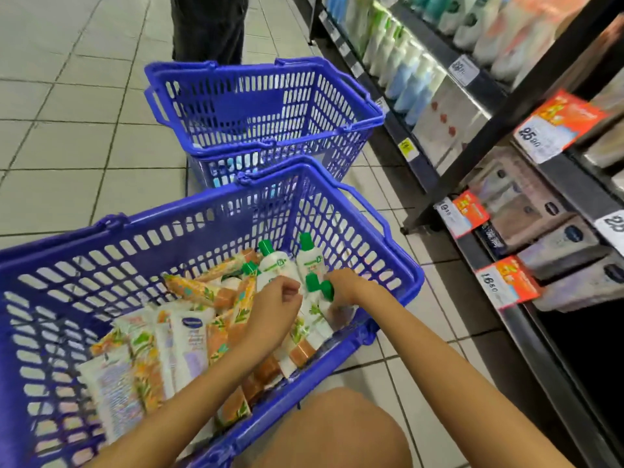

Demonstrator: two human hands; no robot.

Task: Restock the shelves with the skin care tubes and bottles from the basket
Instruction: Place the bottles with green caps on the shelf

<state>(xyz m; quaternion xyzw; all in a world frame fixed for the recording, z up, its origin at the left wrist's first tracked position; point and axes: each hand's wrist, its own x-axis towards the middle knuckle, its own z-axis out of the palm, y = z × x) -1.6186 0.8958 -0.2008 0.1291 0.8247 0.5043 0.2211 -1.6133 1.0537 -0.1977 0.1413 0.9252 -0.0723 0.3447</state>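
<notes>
Head view, lower centre: inside the basket (189, 211), right hand (349, 286) pinches a green-capped bottle (315, 310) by the cap; left hand (274, 310) curls beside it, hold unclear. Likely light, slick plastic; gripping the body seems surer.

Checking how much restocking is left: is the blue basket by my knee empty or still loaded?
Still loaded. The near blue basket holds orange tubes, white tubes and green-capped bottles covering its bottom.

two stacked blue baskets (250, 106) stand on the tiled floor (67, 146) near a person's dark trousers (207, 28).
</notes>
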